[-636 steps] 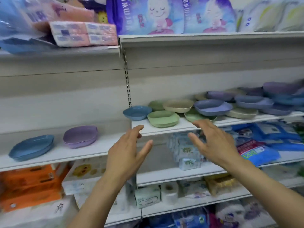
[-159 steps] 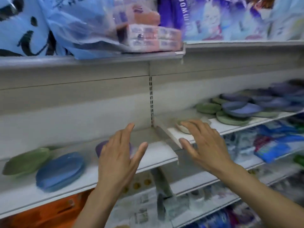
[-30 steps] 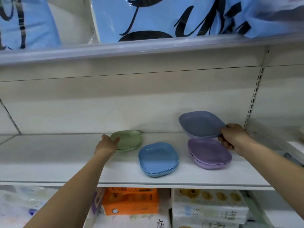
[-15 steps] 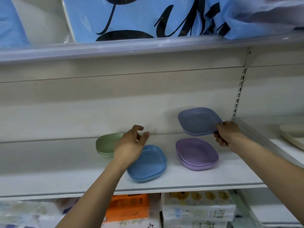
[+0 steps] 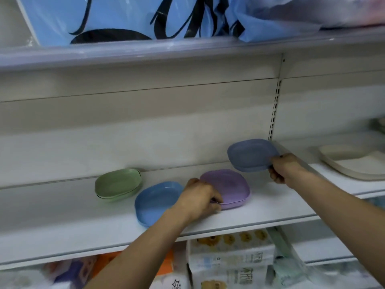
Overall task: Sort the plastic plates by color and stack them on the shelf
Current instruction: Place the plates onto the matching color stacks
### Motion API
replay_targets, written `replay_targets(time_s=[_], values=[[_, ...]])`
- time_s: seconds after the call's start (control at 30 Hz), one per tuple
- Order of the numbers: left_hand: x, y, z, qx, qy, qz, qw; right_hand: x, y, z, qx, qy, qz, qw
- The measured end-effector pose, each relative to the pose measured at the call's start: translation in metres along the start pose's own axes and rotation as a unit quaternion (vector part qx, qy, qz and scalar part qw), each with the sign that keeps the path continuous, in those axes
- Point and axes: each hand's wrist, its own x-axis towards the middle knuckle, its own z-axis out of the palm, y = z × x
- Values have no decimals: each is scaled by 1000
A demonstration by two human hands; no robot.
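Note:
Three low stacks of plastic plates lie on the white shelf (image 5: 62,232): green plates (image 5: 117,183) at the back left, blue plates (image 5: 155,200) in the middle, purple plates (image 5: 228,187) to the right. My left hand (image 5: 200,200) grips the near left rim of the purple stack, partly covering the blue plates' right edge. My right hand (image 5: 284,167) holds a slate-blue plate (image 5: 251,154) by its right edge, tilted in the air above and behind the purple stack.
Beige plates (image 5: 354,161) lie on the adjoining shelf at the right. A slotted upright (image 5: 275,107) divides the two bays. Blue plastic bags (image 5: 125,17) fill the shelf above. Tissue packs (image 5: 229,257) and orange boxes sit below.
My left hand has moved right, from over the blue plates to the purple stack's rim, and gripped it. My right hand keeps holding the slate-blue plate aloft. The view shifted slightly left.

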Motion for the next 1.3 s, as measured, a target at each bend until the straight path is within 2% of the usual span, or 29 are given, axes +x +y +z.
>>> replay_targets(time_s=[0.3, 0.47, 0.53, 0.6, 0.73, 0.83, 0.93, 1.17, 1.3], values=[[-28, -4, -14, 39, -49, 18, 998, 10, 21, -3, -72, -29, 49, 996], [-33, 9, -29, 27, -93, -21, 995, 8, 29, -8, -104, -40, 29, 993], [-28, 21, -36, -11, -70, -49, 996, 5, 32, -13, -188, -21, -43, 981], [-20, 35, -39, -21, -17, -67, 997, -6, 33, -24, -279, -5, -146, 949], [-3, 72, -34, -7, 106, -81, 991, -44, 37, -56, -322, 11, -333, 886], [5, 109, -31, -7, 172, -65, 983, -71, 46, -94, -333, 29, -393, 857], [12, 150, -26, -41, 221, -52, 973, -90, 59, -141, -350, 79, -445, 821], [38, 264, -5, -140, 240, -9, 961, -101, 104, -272, -387, 140, -427, 805], [62, 322, 7, -158, 227, 29, 961, -89, 128, -340, -396, 162, -391, 815]])
